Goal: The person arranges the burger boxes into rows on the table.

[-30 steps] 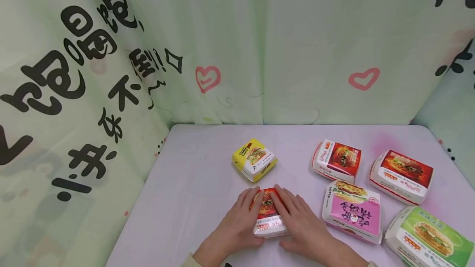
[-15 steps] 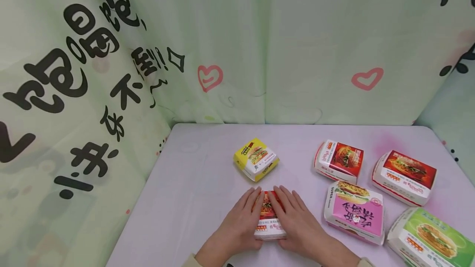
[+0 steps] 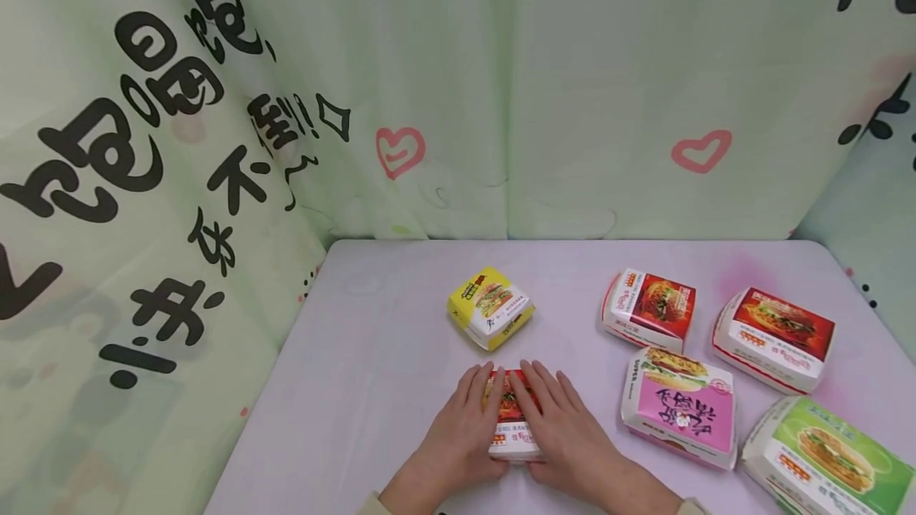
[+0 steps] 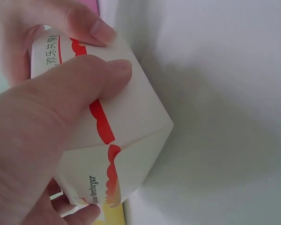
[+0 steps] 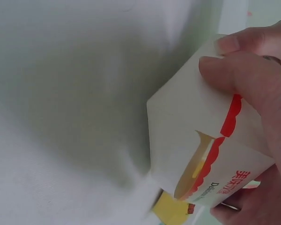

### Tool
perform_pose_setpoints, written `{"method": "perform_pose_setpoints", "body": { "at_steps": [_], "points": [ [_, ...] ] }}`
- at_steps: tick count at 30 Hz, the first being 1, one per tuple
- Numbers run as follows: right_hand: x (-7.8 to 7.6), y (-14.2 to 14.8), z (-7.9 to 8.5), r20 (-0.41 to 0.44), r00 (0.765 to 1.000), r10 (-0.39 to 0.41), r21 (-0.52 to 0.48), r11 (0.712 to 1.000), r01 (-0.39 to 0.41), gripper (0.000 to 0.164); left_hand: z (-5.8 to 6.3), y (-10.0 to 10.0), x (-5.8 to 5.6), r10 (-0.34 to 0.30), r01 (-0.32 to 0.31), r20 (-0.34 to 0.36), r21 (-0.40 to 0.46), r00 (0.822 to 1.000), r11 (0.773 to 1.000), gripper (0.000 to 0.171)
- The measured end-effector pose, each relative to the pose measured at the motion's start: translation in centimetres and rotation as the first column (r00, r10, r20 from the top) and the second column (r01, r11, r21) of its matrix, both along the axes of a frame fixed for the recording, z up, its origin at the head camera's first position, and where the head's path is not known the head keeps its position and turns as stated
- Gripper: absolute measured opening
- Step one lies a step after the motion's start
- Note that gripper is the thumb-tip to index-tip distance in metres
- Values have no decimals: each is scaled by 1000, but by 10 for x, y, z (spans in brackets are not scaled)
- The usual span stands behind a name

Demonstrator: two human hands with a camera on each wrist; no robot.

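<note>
The red-and-white burger box point(image 3: 514, 437) was near 6 o'clock on the bench point(image 3: 358, 396), held between both hands, with the yellow box point(image 3: 491, 310) close by at its 12 and the pink box point(image 3: 680, 412) at its 3; I could not tell whether its base bore fully on the bench. The left hand point(image 3: 461, 426) and right hand point(image 3: 568, 429) were each partly curled about a side, fingers over the top edges and thumb on the near wall, gripping the box between them. It looked like thin folded card, probably light, a little smooth, stiff along its creases but easily dented on flat faces; a low, even hold on opposite sides seemed safest, since pressure on top might buckle it. The head view alone gave the printed food picture on top and the boxes around; the wrist views gave the near wall, where the thumbs lay close together below the scalloped red trim point(image 5: 216, 159). The right wrist view also showed a gap point(image 5: 189, 176) along the side seam, which the head view hid behind the right hand.
</note>
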State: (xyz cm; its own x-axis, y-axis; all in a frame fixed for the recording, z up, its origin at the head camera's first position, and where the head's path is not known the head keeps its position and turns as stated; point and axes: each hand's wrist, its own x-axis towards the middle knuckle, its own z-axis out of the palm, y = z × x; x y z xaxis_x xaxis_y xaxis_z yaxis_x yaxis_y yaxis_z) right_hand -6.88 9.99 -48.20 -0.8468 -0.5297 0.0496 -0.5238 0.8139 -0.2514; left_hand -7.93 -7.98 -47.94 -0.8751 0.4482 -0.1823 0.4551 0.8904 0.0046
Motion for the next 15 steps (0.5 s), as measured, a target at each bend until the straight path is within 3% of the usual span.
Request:
{"method": "perform_pose_setpoints", "body": {
  "at_steps": [5,9,15],
  "points": [
    [0,-9,-5,-90,996,1,-6,1000,-2,99,-1,-8,0,-21,19,-66,-21,998,1000,114],
    [3,-15,-8,-81,996,-19,1,1000,20,98,-5,-13,1,-49,46,-117,-27,992,999,113],
    [7,-22,-10,-52,996,-68,8,998,69,99,-10,-16,3,-64,64,-134,-8,989,998,109]
  ]
}}
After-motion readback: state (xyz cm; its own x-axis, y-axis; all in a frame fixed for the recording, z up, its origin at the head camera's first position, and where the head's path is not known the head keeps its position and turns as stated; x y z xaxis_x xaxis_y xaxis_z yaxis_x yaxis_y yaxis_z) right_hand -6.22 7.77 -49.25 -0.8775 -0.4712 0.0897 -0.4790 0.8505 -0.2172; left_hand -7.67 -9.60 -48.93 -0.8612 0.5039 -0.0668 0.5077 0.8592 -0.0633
